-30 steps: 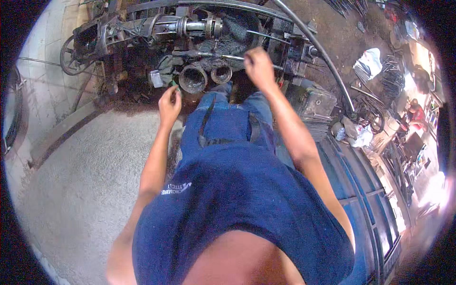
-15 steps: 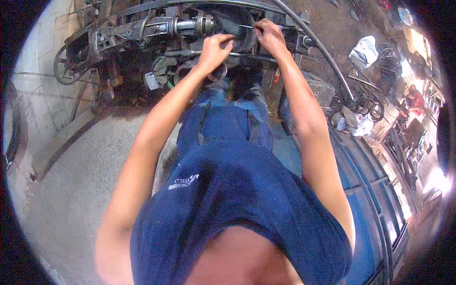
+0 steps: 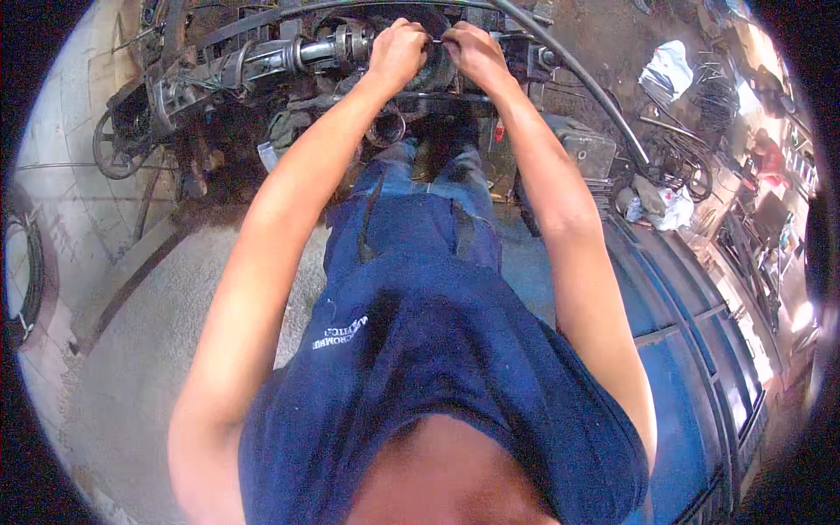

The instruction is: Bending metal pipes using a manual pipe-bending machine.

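At the far middle, both my hands meet over a dark, greasy machine. My left hand (image 3: 400, 54) is closed in a pinch, its fingertips at one end of a short, thin light-coloured piece (image 3: 437, 40) like a rod or wire. The other end is pinched by my right hand (image 3: 475, 54). What kind of piece it is, I cannot make out. Just left of my left hand lies the machine's shiny metal shaft (image 3: 315, 51), ending in a round collar (image 3: 354, 42). A dark bar (image 3: 429, 98) runs across below my hands. My wrists partly hide the machine behind.
A long dark tube (image 3: 586, 74) slants down past my right forearm. A handwheel (image 3: 118, 140) sits at the machine's left end. To the right are a metal box (image 3: 582, 149), a white bag (image 3: 667, 70), coiled cable (image 3: 687, 166) and a blue ribbed panel (image 3: 674, 367).
Both hands have moved farther up and closer together, the right one leftward. The left fingers, earlier apart from the thin piece, now meet it.
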`<act>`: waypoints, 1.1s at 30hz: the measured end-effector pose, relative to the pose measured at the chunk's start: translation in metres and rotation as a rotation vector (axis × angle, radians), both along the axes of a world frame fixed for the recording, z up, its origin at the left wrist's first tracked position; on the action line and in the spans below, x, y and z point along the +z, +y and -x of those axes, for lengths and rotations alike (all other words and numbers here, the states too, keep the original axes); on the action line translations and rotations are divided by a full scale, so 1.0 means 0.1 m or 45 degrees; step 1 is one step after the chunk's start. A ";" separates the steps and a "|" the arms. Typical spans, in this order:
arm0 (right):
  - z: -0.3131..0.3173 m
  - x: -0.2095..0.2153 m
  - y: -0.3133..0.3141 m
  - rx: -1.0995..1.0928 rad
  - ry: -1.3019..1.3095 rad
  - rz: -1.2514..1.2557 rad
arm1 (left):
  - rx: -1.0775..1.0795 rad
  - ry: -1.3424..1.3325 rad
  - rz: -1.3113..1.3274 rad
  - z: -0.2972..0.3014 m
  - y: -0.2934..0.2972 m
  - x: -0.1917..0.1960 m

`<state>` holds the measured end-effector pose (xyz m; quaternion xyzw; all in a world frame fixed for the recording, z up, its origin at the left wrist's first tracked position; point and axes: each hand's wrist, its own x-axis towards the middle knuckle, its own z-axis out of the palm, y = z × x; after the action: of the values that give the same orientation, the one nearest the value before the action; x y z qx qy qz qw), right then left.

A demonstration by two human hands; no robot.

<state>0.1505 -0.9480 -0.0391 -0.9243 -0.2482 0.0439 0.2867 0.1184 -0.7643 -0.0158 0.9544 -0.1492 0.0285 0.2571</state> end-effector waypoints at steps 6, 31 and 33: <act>0.10 0.14 0.03 -0.092 0.062 -0.030 | -0.074 -0.058 -0.157 -0.10 -0.04 -0.08; 0.49 -0.54 0.04 -0.796 0.853 0.546 | -0.068 -0.121 -0.035 -0.09 -0.09 0.16; 0.50 -0.36 0.06 -0.698 0.839 0.501 | -0.061 -0.115 -0.021 -0.07 -0.05 0.15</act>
<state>0.1004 -0.9424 -0.0753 -0.9293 0.1222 0.3038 0.1706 0.1252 -0.7692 -0.0009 0.9503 -0.1837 0.0642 0.2429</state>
